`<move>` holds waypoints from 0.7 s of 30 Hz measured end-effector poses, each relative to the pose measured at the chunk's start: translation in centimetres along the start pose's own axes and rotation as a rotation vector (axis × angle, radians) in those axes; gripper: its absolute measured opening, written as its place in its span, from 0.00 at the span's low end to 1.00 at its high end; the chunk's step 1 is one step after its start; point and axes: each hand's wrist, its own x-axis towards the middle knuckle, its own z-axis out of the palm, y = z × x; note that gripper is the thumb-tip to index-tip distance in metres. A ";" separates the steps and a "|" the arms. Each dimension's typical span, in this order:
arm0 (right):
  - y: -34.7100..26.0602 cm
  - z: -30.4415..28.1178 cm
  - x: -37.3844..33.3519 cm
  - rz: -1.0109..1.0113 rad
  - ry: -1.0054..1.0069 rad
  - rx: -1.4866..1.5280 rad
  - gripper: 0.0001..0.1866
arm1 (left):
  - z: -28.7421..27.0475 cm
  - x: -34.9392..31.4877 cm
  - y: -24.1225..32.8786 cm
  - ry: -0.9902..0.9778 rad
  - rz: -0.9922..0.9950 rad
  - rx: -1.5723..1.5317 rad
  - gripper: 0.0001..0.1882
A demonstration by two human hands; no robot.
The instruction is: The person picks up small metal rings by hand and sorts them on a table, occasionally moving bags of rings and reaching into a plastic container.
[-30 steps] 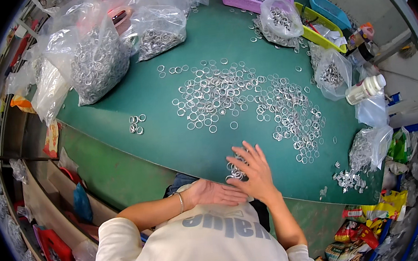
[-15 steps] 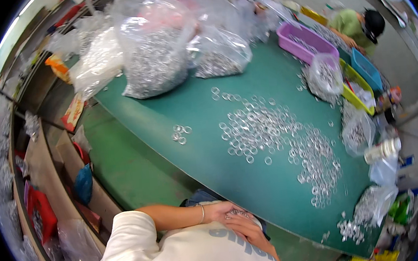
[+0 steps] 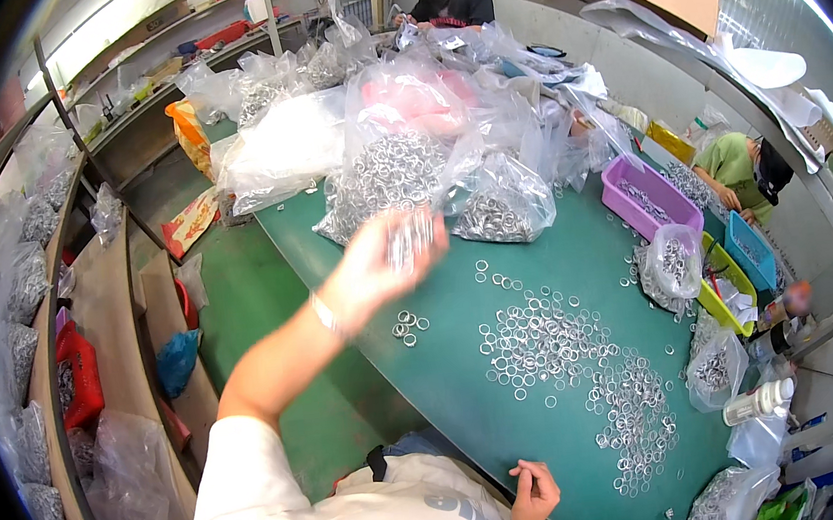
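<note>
My left hand (image 3: 365, 270), blurred by motion, is raised with its fingers curled round a bunch of metal rings (image 3: 409, 243). It is in front of a large clear bag of silvery rings (image 3: 398, 173), overlapping its lower part. My right hand (image 3: 535, 492) is at the table's near edge, its fingers loosely curled in; whatever is in them, if anything, is hidden. Many loose rings (image 3: 550, 339) lie spread over the green table (image 3: 449, 387), with a second patch (image 3: 635, 419) nearer to me. Off to the left is a small cluster of several rings (image 3: 406, 328).
A smaller bag of rings (image 3: 503, 201) stands beside the large one. A purple basket (image 3: 653, 195), a yellow-green basket (image 3: 724, 280) and a blue basket (image 3: 749, 250) line the right side. One co-worker (image 3: 729, 168) is at the right, another (image 3: 452, 6) at the back.
My hands were together at the table's near edge. The left has since swung up and forward to the large bag with rings in it; the right stays near the edge. The view has tilted up.
</note>
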 end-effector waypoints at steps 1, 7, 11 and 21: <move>-0.1 0.2 -0.1 0.002 -0.018 0.003 0.07 | 2.4 2.0 2.8 -0.073 0.106 0.068 0.08; -1.0 1.0 -0.3 0.010 -0.074 -0.035 0.07 | 12.3 11.1 13.7 0.196 0.862 0.197 0.19; -1.4 0.1 0.3 -0.019 -0.091 -0.102 0.06 | 12.3 13.0 16.6 0.503 1.010 0.343 0.24; -1.3 -3.8 8.6 0.076 -0.161 -0.348 0.07 | 10.1 6.2 -0.9 -0.167 1.106 1.523 0.14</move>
